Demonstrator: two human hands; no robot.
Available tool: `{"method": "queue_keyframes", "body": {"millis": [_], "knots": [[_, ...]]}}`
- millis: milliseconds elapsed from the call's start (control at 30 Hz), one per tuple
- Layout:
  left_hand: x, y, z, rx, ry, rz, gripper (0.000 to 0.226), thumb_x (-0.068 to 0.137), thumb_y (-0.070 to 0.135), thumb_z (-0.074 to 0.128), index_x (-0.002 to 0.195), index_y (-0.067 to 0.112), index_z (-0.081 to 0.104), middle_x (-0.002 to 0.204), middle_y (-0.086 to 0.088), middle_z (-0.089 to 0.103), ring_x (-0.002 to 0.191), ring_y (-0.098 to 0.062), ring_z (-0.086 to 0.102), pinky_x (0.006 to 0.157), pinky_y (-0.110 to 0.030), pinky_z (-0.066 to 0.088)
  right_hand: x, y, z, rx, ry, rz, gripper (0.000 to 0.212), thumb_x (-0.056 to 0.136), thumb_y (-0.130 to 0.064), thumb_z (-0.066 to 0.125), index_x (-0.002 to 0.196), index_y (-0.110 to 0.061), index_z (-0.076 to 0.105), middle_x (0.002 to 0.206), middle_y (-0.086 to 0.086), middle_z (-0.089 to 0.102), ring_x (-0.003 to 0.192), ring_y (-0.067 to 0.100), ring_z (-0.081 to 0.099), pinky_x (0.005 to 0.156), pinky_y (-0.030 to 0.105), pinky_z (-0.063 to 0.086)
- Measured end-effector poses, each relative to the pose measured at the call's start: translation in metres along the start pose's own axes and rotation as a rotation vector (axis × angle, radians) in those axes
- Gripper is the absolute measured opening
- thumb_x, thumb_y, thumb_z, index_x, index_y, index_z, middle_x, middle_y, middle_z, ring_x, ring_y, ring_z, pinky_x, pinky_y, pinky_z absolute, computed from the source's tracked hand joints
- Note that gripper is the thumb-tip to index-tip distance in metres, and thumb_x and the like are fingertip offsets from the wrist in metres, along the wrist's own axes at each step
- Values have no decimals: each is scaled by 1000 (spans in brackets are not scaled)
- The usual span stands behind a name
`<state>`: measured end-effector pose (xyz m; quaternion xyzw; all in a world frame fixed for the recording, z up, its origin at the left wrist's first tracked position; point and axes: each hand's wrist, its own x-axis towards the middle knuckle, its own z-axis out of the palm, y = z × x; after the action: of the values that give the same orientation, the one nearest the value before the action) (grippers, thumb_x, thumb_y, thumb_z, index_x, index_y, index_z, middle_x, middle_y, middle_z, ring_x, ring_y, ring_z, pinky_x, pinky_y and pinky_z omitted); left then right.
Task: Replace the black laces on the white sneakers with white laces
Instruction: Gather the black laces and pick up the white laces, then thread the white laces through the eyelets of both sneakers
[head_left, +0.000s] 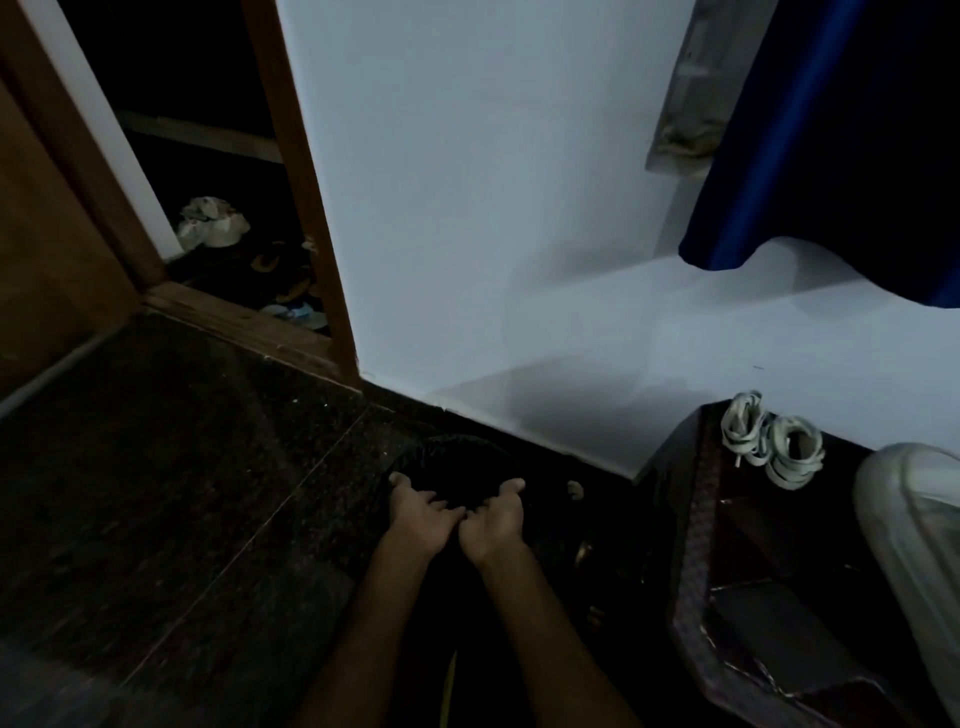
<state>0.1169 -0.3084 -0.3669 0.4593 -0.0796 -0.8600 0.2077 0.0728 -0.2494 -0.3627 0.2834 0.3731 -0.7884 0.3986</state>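
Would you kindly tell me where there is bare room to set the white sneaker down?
The dark floor left of the left hand, bounded by the door sill, is bare. The low table at right is crowded: white laces, then the sneaker.

Dark round mass (457, 460) is sinking into shadow; what it is cannot be told. Left hand (422, 512) and right hand (493, 522) are curling their fingers into its near edge, fingertips disappearing in the black. White sneaker (914, 525) is running off the right edge, blurred. Blue cloth (852, 135) is being cut by top and right edges. Doorway clutter (218, 223) is lying too dim to identify. Pale scrap (574, 489) is showing too small to name.
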Motion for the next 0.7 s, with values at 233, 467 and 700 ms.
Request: {"method": "queue_keyframes", "body": {"millis": [233,467,700], "knots": [[-16,-12,18,212,-105,76,75,102,53,29,149,-5,24,156,-22,25,144,-36,26,119,-41,22,-35,-25,7,-298,-28,-122,48,105,-31,34,133,6,47,127,23,54,129,33,45,96,35,40],[-95,-73,126,723,-465,461,21,99,20,51,101,13,71,105,-11,72,88,-22,68,67,-32,57,-131,-166,12,-1233,-69,-959,43,96,-24,53,137,-12,52,138,7,54,125,20,52,106,31,40],[-108,-150,179,1725,-699,1070,55,77,37,76,128,23,63,112,-9,66,101,-22,64,81,-22,45,-215,-307,-43,-1869,276,-1125,27,93,-20,54,114,-16,69,118,9,68,110,28,61,92,34,48]]}}
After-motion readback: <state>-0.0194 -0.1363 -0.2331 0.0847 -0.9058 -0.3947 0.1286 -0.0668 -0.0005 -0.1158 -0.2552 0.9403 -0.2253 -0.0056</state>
